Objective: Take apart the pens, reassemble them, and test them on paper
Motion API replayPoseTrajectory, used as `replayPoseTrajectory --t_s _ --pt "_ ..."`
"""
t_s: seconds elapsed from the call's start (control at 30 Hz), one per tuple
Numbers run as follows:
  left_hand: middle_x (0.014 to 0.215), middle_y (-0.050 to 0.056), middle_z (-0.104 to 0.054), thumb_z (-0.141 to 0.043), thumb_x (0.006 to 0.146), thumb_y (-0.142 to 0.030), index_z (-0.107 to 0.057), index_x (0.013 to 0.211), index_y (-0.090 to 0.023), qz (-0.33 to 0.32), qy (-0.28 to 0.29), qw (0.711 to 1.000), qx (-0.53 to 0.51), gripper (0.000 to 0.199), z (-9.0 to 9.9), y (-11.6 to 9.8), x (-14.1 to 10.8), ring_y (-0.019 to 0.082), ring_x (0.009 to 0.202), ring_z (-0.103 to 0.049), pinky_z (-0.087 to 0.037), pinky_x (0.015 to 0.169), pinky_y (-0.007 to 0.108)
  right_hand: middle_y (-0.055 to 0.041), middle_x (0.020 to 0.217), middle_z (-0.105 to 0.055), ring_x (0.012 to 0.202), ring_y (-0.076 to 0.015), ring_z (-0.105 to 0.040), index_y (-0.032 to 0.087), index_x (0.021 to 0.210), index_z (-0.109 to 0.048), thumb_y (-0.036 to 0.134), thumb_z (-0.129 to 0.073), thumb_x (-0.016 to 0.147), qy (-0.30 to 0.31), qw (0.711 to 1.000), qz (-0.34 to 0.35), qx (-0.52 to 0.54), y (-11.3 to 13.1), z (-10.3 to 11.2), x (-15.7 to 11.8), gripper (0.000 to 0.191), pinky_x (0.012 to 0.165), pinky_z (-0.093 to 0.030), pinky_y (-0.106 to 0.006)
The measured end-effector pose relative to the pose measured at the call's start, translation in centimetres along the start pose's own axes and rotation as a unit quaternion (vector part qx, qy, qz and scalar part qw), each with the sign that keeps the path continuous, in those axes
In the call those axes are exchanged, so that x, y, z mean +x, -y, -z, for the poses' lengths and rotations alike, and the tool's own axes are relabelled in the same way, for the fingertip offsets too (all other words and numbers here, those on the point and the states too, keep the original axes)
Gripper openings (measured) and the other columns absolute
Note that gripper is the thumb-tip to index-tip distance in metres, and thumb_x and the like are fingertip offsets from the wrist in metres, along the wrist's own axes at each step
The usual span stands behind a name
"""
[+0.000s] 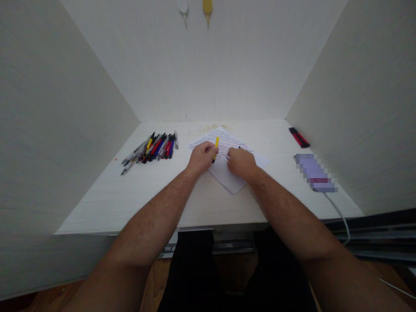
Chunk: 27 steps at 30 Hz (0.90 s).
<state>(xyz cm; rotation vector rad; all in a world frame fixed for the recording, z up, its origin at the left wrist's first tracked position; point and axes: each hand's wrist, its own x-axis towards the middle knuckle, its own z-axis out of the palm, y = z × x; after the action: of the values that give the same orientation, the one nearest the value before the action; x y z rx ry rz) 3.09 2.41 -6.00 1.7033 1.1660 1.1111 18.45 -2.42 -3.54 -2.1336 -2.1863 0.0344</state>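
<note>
Near the middle of the desk my left hand (203, 157) is closed on a yellow pen (216, 142) with a dark lower end, held nearly upright. My right hand (241, 162) is closed just to its right, pinching a thin dark object; its dark tips show by the fingers, and the rest is hidden. Both hands are over white paper (234, 184), whose upper part carries many rows of coloured pen strokes. To the left lies a pile of pens (157, 147) in black, red, blue, yellow and clear.
At the right are red and black pens (299, 138) and a blurred phone (313, 172) with a white cable (339, 212). White panels enclose the desk (130, 208). Two hooks (207, 6) hang on the back wall.
</note>
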Motion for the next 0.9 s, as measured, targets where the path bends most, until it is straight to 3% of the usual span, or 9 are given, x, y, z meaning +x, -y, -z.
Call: replayPoseTrajectory --t_s 0.4,0.5,0.6,0.73,0.9 --pt "0.075 0.004 -0.065 -0.057 0.08 -0.033 -0.068 0.079 -0.015 0.019 0.018 0.998 -0.056 0.022 0.0 0.2 0.2 0.012 0.066 -0.056 -0.046 0.061 0.024 -0.0206 0.105 -0.07 0.098 -0.0304 -0.068 0.012 0.106 -0.063 0.014 -0.047 0.084 0.023 0.999 0.016 0.022 0.6 -0.2 0.0 0.028 0.075 -0.051 -0.036" --pt "0.073 0.003 -0.064 -0.055 0.082 -0.032 -0.069 0.082 -0.015 0.023 0.019 0.998 -0.058 0.022 0.0 0.1 0.2 0.011 0.063 -0.055 -0.044 0.057 0.023 -0.0195 0.107 -0.07 0.099 -0.0282 -0.067 0.012 0.106 -0.063 0.014 -0.047 0.084 0.019 0.998 0.021 0.064 0.3 -0.3 0.3 0.028 0.078 -0.05 -0.034" --pt "0.071 0.002 -0.061 -0.054 0.083 -0.032 -0.069 0.087 -0.014 0.038 0.036 0.996 -0.073 0.023 -0.1 0.0 0.1 0.01 0.059 -0.053 -0.042 0.055 0.022 -0.0147 0.1 -0.071 0.092 -0.0232 -0.065 0.013 0.094 -0.065 0.016 -0.048 0.083 -0.024 0.987 0.026 0.154 -0.3 -0.2 0.7 0.021 0.078 -0.047 -0.031" --pt "0.069 0.002 -0.059 -0.054 0.086 -0.032 -0.068 0.092 -0.015 0.063 0.073 0.989 -0.112 0.024 -0.1 -0.3 -0.2 0.01 0.056 -0.053 -0.042 0.054 0.023 -0.0042 0.075 -0.066 0.068 -0.0147 -0.057 0.017 0.075 -0.061 0.025 -0.053 0.083 -0.092 0.928 -0.021 0.36 -1.9 0.0 1.5 0.015 0.062 -0.043 -0.026" --pt "0.068 0.002 -0.059 -0.057 0.084 -0.032 -0.069 0.09 -0.015 0.085 0.11 0.983 -0.124 0.022 -0.3 -0.2 -0.5 0.009 0.055 -0.052 -0.042 0.055 0.023 0.0021 0.065 -0.057 0.049 -0.0081 -0.043 0.018 0.072 -0.054 0.029 -0.057 0.079 -0.148 0.789 -0.104 0.587 -3.2 0.4 2.1 0.013 0.047 -0.033 -0.021"
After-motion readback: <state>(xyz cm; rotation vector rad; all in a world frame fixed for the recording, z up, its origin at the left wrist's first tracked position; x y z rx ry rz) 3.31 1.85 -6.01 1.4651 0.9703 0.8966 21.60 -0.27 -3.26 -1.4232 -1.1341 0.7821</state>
